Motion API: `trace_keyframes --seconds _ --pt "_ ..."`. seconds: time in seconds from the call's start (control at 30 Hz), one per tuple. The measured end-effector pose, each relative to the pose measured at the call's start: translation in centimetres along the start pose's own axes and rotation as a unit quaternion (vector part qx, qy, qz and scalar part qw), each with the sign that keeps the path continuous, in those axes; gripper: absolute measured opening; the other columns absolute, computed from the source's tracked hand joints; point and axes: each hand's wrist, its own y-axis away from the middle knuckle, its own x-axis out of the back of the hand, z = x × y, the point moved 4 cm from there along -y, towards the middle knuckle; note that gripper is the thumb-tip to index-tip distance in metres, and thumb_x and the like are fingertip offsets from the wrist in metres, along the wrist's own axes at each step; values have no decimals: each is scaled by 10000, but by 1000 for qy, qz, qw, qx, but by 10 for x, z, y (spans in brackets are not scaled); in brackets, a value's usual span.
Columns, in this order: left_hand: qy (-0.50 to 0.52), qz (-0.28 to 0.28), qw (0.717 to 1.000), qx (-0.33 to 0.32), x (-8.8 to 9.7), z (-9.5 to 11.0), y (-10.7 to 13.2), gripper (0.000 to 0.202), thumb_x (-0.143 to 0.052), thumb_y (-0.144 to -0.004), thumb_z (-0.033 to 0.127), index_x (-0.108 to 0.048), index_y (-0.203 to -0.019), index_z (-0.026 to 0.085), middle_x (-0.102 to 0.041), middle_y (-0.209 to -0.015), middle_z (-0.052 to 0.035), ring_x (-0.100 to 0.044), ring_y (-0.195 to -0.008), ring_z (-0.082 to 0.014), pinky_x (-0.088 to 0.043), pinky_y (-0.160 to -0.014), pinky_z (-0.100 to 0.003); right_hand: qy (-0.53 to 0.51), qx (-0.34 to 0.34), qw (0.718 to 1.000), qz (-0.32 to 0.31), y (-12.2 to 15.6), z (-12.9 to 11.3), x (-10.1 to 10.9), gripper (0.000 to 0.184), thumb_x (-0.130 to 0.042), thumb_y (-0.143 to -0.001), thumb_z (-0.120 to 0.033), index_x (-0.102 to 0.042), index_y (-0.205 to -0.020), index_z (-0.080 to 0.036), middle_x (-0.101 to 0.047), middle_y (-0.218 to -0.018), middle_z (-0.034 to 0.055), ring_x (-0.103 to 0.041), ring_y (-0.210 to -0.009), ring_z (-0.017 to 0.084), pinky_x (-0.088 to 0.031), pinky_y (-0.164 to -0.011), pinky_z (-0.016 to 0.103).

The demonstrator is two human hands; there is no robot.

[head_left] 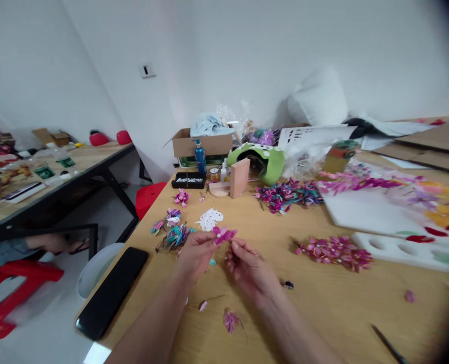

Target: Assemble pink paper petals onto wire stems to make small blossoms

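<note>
The left hand (pixel 197 251) pinches the flower (pixel 226 235), lying crosswise toward the right hand (pixel 250 268), whose grip I cannot tell.

One left hand (pixel 194 253) and one right hand (pixel 250 269) belong to the person, with one pink flower (pixel 222 235) held. There are two tables (pixel 341 308), one black phone (pixel 112 293), one blue pump bottle (pixel 200 158), one black tray (pixel 188 186), one upright block (pixel 240 178), one heap of white strips (pixel 210 220) and one wall plate (pixel 146 71).

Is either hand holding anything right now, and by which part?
The left hand holds a pink flower at its left side. The right hand is close beside it; whether it grips a stem cannot be told.
</note>
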Motion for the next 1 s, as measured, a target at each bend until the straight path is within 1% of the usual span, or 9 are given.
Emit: trace_keyframes --seconds 0.1,0.2,0.27,0.33,0.43,0.53,0.6,0.77,1.0 --pt "0 -6 1000 3 0 -2 1 102 -791 -611 176 -761 -706 199 -750 -787 -40 -666 -842 -183 -410 -937 -348 -13 -1 1000 -5 0 3 0 263 -860 -521 -164 -712 -738 -152 -580 -556 -31 -489 -509 60 -417 -488 168" --pt "-7 -6 1000 -6 3 -3 2 102 -787 -616 169 -762 -709 202 -744 -748 -29 -655 -756 -149 -453 -832 -299 5 1 1000 -13 1 5 -2 267 -862 -525 -188 -717 -745 -143 -583 -549 -25 -488 -506 60 -406 -487 165" --pt "-12 -8 1000 -11 4 -3 2 105 -795 -608 178 -761 -703 204 -739 -730 -25 -645 -715 -142 -462 -782 -291 24 0 999 -24 2 6 -4 259 -864 -522 -201 -717 -725 -138 -582 -545 -23 -481 -502 58 -395 -492 167" --pt "-13 -11 1000 -12 5 -3 2 107 -801 -601 192 -760 -699 203 -739 -735 -27 -643 -706 -147 -465 -770 -299 43 0 998 -37 3 7 -6 256 -870 -509 -216 -713 -695 -137 -579 -548 -23 -471 -497 57 -377 -493 172" --pt "-7 -16 1000 -12 4 -1 2 106 -805 -597 199 -757 -691 208 -741 -739 -24 -646 -710 -152 -463 -773 -304 79 38 996 -37 2 3 -5 264 -866 -518 -284 -703 -669 -141 -572 -564 -21 -447 -508 62 -341 -492 181" --pt "-18 -13 1000 -3 4 2 1 112 -810 -588 209 -757 -686 199 -740 -713 -26 -645 -708 -154 -453 -782 -301 121 100 987 -19 0 -6 -2 291 -813 -599 -401 -688 -663 -147 -574 -599 -8 -444 -550 83 -338 -520 200" --pt "-41 -6 999 11 4 3 0 124 -812 -585 216 -759 -690 179 -738 -705 -36 -642 -705 -155 -444 -784 -298 137 121 983 -15 -1 -10 -1 311 -767 -652 -447 -673 -656 -151 -583 -627 4 -451 -574 99 -341 -540 216" --pt "-83 19 996 40 2 3 0 140 -820 -565 218 -752 -660 140 -714 -645 -47 -614 -658 -146 -435 -743 -287 160 130 978 -20 0 -14 -1 300 -734 -687 -445 -648 -642 -161 -549 -588 -1 -439 -556 114 -325 -546 239" --pt "-102 27 993 49 3 2 -1 125 -810 -573 206 -749 -652 130 -714 -660 -62 -604 -655 -149 -434 -715 -283 205 133 970 -18 0 -15 0 265 -758 -637 -403 -642 -620 -166 -529 -528 -16 -409 -508 109 -276 -522 244"
